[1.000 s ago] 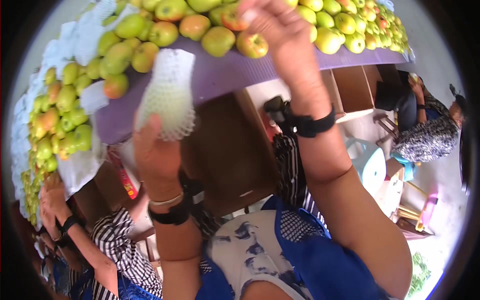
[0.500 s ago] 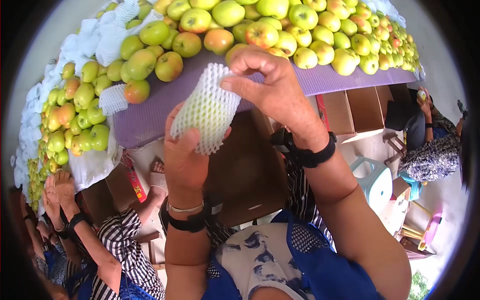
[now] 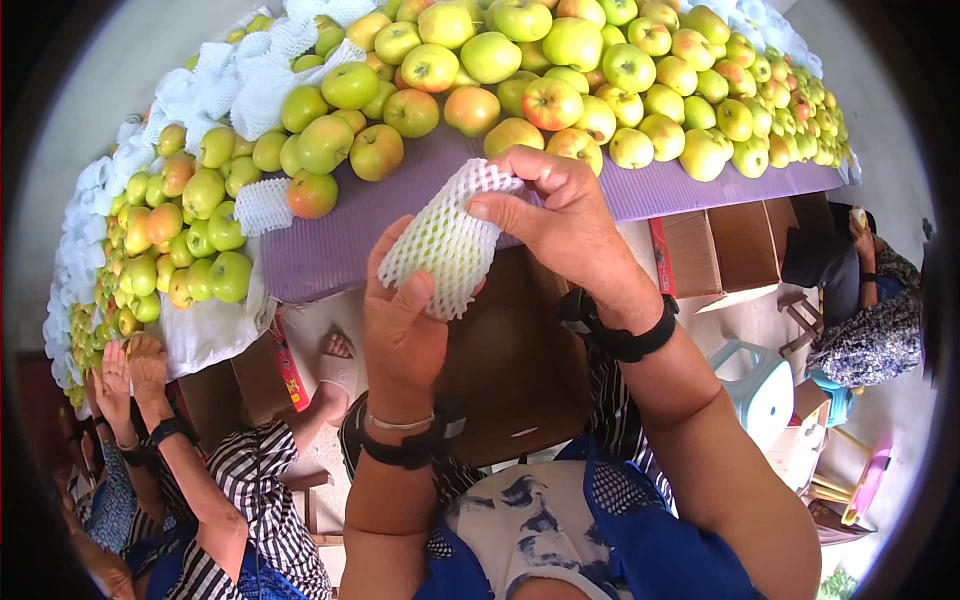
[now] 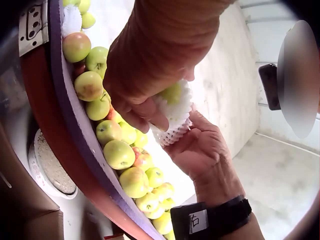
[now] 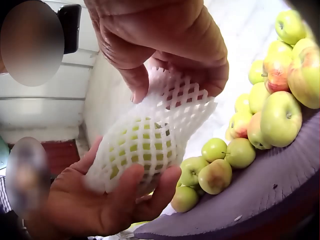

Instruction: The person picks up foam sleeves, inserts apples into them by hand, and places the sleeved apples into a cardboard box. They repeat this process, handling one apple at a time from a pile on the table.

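My left hand [image 3: 405,340] holds a green apple [image 5: 134,150] inside a white foam net sleeve [image 3: 440,245], its fingers curled round the lower part. At the sleeve's upper end, the thumb and fingers of my right hand [image 3: 575,215] pinch the foam edge. The right wrist view shows the apple's green skin through the mesh, with the sleeve reaching beyond it toward the right hand. In the left wrist view, part of the bare apple shows beside the left fingers. Both hands are in front of the purple ridged table covering [image 3: 340,250].
Many green and reddish apples [image 3: 550,100] are piled along the table. White foam sleeves [image 3: 220,90] lie at the back left, and one sleeve [image 3: 265,207] rests near the edge. Below my hands stands an open cardboard box [image 3: 500,360]. Another person's hands [image 3: 130,375] are at the left.
My right hand has come back from over the apple pile to the sleeve's upper end and now pinches it. The left hand keeps the sleeved apple, now tilted to the right.
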The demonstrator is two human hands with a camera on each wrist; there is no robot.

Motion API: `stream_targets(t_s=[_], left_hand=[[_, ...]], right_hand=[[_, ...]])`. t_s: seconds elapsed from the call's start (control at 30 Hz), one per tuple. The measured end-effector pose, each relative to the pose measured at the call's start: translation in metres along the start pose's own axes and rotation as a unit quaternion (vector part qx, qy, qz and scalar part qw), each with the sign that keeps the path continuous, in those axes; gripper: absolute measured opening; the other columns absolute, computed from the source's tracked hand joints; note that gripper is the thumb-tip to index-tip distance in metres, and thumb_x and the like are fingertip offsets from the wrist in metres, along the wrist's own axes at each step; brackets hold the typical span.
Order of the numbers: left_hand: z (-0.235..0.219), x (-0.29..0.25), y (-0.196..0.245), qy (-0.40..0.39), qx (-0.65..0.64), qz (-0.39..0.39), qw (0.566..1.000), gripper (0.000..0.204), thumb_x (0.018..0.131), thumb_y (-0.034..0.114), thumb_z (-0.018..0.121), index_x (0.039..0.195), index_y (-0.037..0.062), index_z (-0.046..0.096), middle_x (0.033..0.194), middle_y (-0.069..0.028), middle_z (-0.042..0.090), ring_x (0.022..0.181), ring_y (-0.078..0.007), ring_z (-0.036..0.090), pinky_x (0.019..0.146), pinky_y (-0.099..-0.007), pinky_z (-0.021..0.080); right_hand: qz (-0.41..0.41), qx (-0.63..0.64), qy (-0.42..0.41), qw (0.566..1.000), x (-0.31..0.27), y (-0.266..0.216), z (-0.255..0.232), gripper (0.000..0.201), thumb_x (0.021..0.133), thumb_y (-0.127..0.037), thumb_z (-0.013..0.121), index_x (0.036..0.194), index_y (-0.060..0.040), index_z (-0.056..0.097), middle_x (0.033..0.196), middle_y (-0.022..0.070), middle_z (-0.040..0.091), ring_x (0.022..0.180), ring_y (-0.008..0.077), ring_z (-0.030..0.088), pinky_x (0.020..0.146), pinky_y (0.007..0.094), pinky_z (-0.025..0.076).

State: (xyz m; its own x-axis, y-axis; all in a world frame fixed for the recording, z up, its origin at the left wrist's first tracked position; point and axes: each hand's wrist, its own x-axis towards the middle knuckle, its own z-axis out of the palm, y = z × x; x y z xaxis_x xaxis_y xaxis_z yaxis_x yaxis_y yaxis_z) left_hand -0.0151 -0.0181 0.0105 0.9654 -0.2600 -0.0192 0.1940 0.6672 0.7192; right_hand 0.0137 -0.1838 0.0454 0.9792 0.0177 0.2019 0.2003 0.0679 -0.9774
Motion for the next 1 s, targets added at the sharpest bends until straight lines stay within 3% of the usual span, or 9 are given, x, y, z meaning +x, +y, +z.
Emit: stream_targets(t_s=[0.2,0.3,0.4,0.43,0.67,0.77,0.83,0.9,1.0], left_hand=[[-0.005,0.002,-0.004,-0.008,-0.028,-0.002,1.000,0.052,0.085,0.014,0.058,0.131,0.0052,0.036,0.124,-0.0130,0.048,0.109,-0.0277,0.052,0.083,-0.0443,0.051],[-0.002,0.000,-0.002,0.015,0.001,-0.009,1.000,0.050,0.084,0.011,0.058,0.129,0.0037,0.037,0.119,-0.0129,0.051,0.105,-0.0258,0.055,0.081,-0.0421,0.052],[0.010,-0.002,-0.002,0.064,0.015,-0.027,0.997,0.046,0.083,0.005,0.058,0.125,0.0008,0.040,0.111,-0.0127,0.055,0.098,-0.0221,0.058,0.078,-0.0373,0.053],[0.012,-0.002,-0.005,0.076,0.027,-0.024,0.996,0.045,0.083,0.004,0.057,0.125,0.0006,0.041,0.110,-0.0126,0.056,0.098,-0.0214,0.058,0.079,-0.0363,0.053],[0.000,0.002,-0.010,0.116,-0.032,0.056,0.991,0.043,0.085,0.000,0.052,0.125,-0.0012,0.039,0.114,-0.0140,0.054,0.104,-0.0210,0.056,0.090,-0.0310,0.047],[-0.016,0.005,-0.006,0.085,-0.085,0.069,0.990,0.046,0.085,0.003,0.052,0.128,-0.0009,0.037,0.122,-0.0146,0.050,0.110,-0.0238,0.053,0.093,-0.0355,0.045],[-0.022,0.005,-0.007,0.069,-0.165,0.043,0.983,0.049,0.084,0.005,0.052,0.130,-0.0004,0.035,0.126,-0.0140,0.047,0.113,-0.0257,0.050,0.096,-0.0386,0.042],[-0.026,0.004,-0.007,0.049,-0.207,0.025,0.977,0.051,0.084,0.008,0.052,0.131,0.0001,0.033,0.129,-0.0133,0.046,0.116,-0.0272,0.048,0.100,-0.0410,0.038],[-0.025,0.005,-0.006,0.009,-0.224,0.010,0.975,0.054,0.085,0.013,0.052,0.133,0.0005,0.032,0.130,-0.0124,0.045,0.120,-0.0280,0.044,0.103,-0.0428,0.033]], right_hand=[[0.016,-0.014,-0.018,1.000,0.000,0.017,0.004,0.014,0.078,-0.006,0.068,0.088,0.0003,0.061,0.079,0.0012,0.060,0.069,0.0060,0.054,0.059,0.0236,0.045],[-0.105,-0.102,0.036,0.988,-0.001,0.018,0.011,0.013,0.074,-0.001,0.066,0.086,-0.0019,0.062,0.074,0.0036,0.058,0.062,0.0119,0.057,0.054,0.0256,0.045],[-0.290,-0.334,0.053,0.895,0.002,0.021,0.012,0.019,0.066,0.002,0.063,0.083,-0.0047,0.063,0.069,0.0066,0.054,0.057,0.0210,0.057,0.049,0.0292,0.045],[-0.293,-0.357,0.065,0.885,-0.001,0.018,0.016,0.023,0.060,-0.001,0.062,0.082,-0.0074,0.064,0.067,0.0075,0.051,0.057,0.0256,0.056,0.046,0.0326,0.045],[-0.332,-0.365,-0.024,0.869,-0.012,0.008,0.036,0.020,0.062,-0.009,0.063,0.082,-0.0071,0.063,0.071,0.0051,0.051,0.065,0.0233,0.055,0.054,0.0350,0.043],[-0.350,-0.391,-0.034,0.851,-0.016,0.010,0.045,0.021,0.065,-0.008,0.063,0.086,-0.0071,0.065,0.074,0.0042,0.050,0.068,0.0225,0.053,0.057,0.0340,0.041],[-0.356,-0.408,-0.046,0.839,-0.016,0.009,0.045,0.022,0.068,-0.005,0.064,0.090,-0.0068,0.065,0.071,0.0042,0.049,0.062,0.0219,0.052,0.056,0.0325,0.040],[-0.344,-0.367,-0.065,0.862,-0.016,0.014,0.041,0.021,0.069,-0.004,0.065,0.089,-0.0069,0.066,0.071,0.0029,0.048,0.060,0.0208,0.049,0.054,0.0318,0.038],[-0.394,-0.341,-0.012,0.853,-0.013,0.017,0.043,0.018,0.070,-0.004,0.065,0.088,-0.0070,0.067,0.067,0.0013,0.044,0.055,0.0195,0.044,0.048,0.0303,0.033]])
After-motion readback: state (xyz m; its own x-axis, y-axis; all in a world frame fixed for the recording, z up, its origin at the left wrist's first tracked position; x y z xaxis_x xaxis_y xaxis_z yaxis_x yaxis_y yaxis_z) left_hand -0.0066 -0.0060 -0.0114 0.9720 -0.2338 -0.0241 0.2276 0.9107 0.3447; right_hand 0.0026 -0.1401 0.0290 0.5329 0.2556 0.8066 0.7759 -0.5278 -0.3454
